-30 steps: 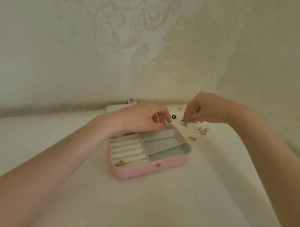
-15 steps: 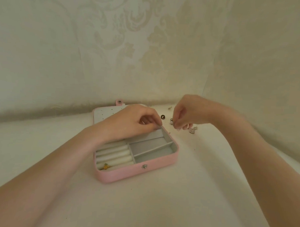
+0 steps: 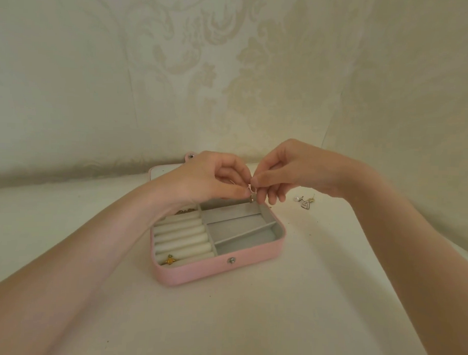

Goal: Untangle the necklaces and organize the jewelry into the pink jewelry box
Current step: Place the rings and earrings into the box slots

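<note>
with both our left hand point(image 3: 209, 176) and right hand point(image 3: 286, 171) pinching the small earring point(image 3: 251, 197), we should ease it gently into the pink jewelry box point(image 3: 224, 270).

jewelry box point(image 3: 251, 268): pink, matt, leather-like skin
snap stud point(image 3: 231, 260): shiny silver metal
box lining point(image 3: 239, 226): grey, soft, felt-like
ring rolls point(image 3: 181, 235): cream, plush cloth
ring point(image 3: 169, 260): glossy gold metal
table cover point(image 3: 249, 324): cream matt cloth
wall point(image 3: 178, 69): pale damask pattern, faint sheen
</note>
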### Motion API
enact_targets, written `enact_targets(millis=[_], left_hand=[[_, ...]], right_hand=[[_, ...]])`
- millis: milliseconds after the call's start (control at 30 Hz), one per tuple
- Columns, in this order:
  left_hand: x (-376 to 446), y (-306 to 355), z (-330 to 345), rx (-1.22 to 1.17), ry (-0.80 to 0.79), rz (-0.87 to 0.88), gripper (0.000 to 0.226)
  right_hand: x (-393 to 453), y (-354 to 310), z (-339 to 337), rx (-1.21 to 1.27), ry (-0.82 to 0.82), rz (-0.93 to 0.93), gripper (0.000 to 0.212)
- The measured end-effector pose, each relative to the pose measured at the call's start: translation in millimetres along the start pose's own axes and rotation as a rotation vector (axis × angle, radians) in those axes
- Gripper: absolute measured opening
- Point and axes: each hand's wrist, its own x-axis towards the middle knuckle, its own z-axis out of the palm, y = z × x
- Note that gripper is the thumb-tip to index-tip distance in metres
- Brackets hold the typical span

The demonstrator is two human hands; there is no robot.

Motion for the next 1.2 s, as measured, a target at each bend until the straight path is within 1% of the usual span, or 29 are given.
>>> enact_targets(millis=[100, 167, 200, 267, 300, 367, 433, 500, 567, 633, 767, 867, 933, 967, 1067, 1200], left_hand=[[-0.7, -2.7, -2.9, 0.011, -0.038, -0.003, 0.018], [-1.0, -2.8, -4.5, 0.075, -0.046, 0.031, 0.018], [-1.1, -2.1, -4.3, 0.153, -0.052, 0.064, 0.019], [-0.9, -1.5, -1.1, 0.299, -0.077, 0.12, 0.023], [-0.8, -2.0, 1.3, 0.326, -0.098, 0.129, 0.023], [-1.3, -3.8, 5.7, 0.329, -0.145, 0.121, 0.018], [-1.6, -5.2, 8.6, 0.377, -0.169, 0.122, 0.013], [-0.8, -7.3, 8.8, 0.435, -0.152, 0.141, 0.011], [-0.2, -7.8, 8.4, 0.479, -0.097, 0.169, 0.012], [0.6, -8.1, 7.6, 0.491, -0.047, 0.193, 0.014], [1.3, -9.0, 6.2, 0.485, 0.003, 0.211, 0.017], [1.7, -8.4, 6.3, 0.46, 0.033, 0.221, 0.018], [2.3, -8.5, 5.1, 0.446, 0.051, 0.224, 0.017], [2.5, -8.8, 4.5, 0.437, 0.057, 0.222, 0.017], [1.8, -9.0, 4.3, 0.426, 0.06, 0.219, 0.018], [1.0, -9.3, 5.9, 0.474, 0.046, 0.211, 0.02]], right_hand=[[0.1, -0.1, -0.7, -0.025, 0.006, 0.013, 0.014], [1.0, 2.6, -4.4, -0.043, 0.081, 0.026, 0.014], [1.8, 5.1, -7.6, -0.077, 0.147, 0.032, 0.013], [4.1, 12.9, -14.9, -0.248, 0.291, 0.056, 0.011], [4.9, 17.5, -18.2, -0.366, 0.331, 0.091, 0.011], [4.0, 27.8, -22.0, -0.558, 0.328, 0.21, 0.007], [3.6, 37.2, -22.0, -0.651, 0.285, 0.316, 0.004], [5.1, 43.1, -19.1, -0.674, 0.261, 0.347, 0.005], [8.8, 48.8, -16.6, -0.688, 0.261, 0.336, 0.008], [12.6, 55.3, -13.5, -0.707, 0.263, 0.328, 0.012], [14.5, 62.2, -13.2, -0.665, 0.278, 0.296, 0.008], [15.0, 56.8, -16.2, -0.56, 0.37, 0.221, 0.008], [17.4, 54.4, -15.1, -0.554, 0.434, 0.176, 0.007], [18.7, 53.9, -12.5, -0.575, 0.434, 0.171, 0.008], [23.9, 59.3, -4.0, -0.614, 0.357, 0.166, 0.015], [27.7, 60.9, -1.1, -0.63, 0.299, 0.182, 0.013]])
